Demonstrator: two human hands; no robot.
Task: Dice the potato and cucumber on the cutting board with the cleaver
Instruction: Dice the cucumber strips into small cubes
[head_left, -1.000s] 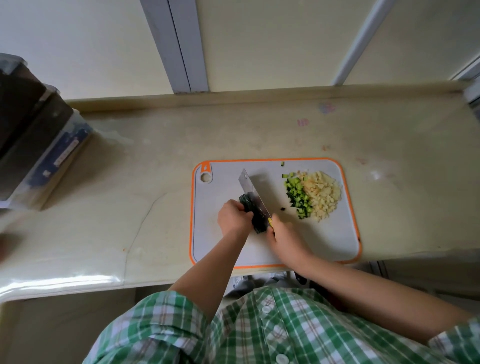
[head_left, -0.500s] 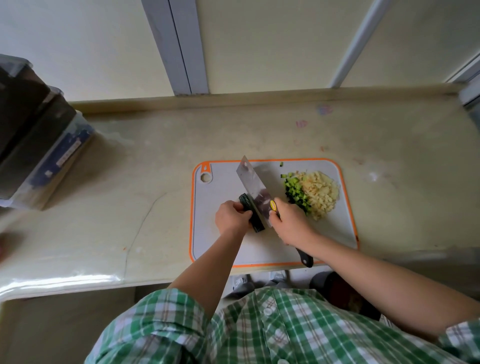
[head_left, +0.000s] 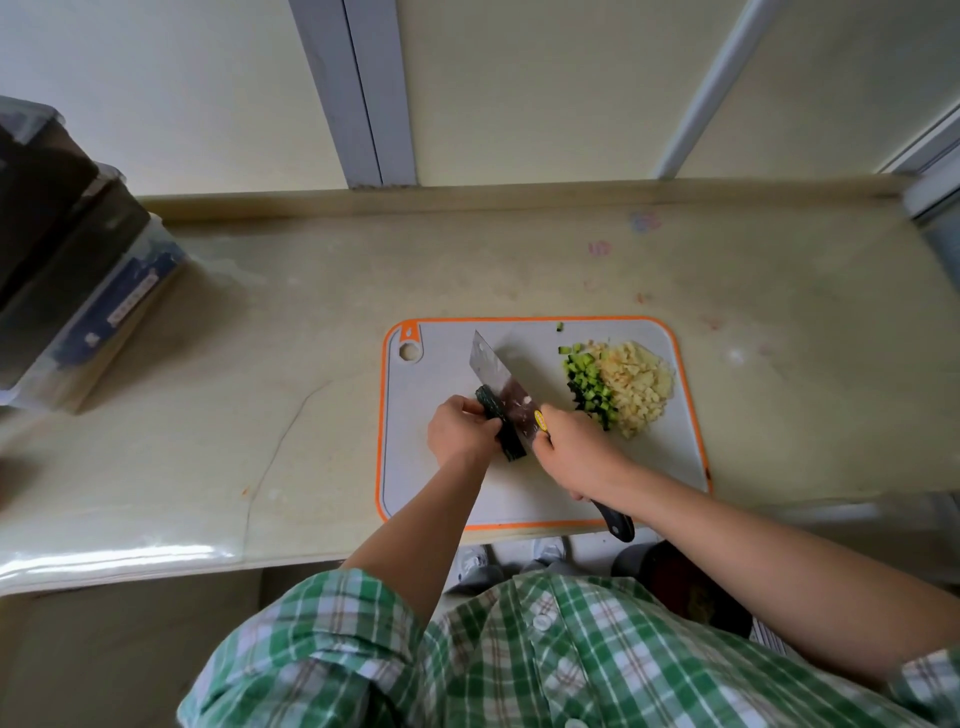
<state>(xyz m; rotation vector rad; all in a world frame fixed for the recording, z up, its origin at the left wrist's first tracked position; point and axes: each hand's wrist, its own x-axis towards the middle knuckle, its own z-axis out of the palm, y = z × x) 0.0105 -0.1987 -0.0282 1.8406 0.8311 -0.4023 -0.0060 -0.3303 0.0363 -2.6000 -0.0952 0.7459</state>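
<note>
Right hand (head_left: 576, 452): clenched round the cleaver (head_left: 498, 379) handle.
Left hand (head_left: 460, 431): fingers curled, pinning the dark cucumber (head_left: 501, 426).
Table (head_left: 260, 364): pale stone top.
Cutting board (head_left: 441, 499): grey, orange-rimmed, at the table's near edge.
Cleaver: blade against the cucumber's right side, tip toward the board's far left corner.
Diced potato (head_left: 636, 387): heaped near the board's far right corner.
Diced cucumber (head_left: 589, 384): touching the potato heap's left side.
Cucumber: mid-board, between both hands.

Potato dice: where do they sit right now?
In the head view, the potato dice lie heaped on the far right part of the cutting board, touching the cucumber dice on their left, just beyond the right hand.
</note>
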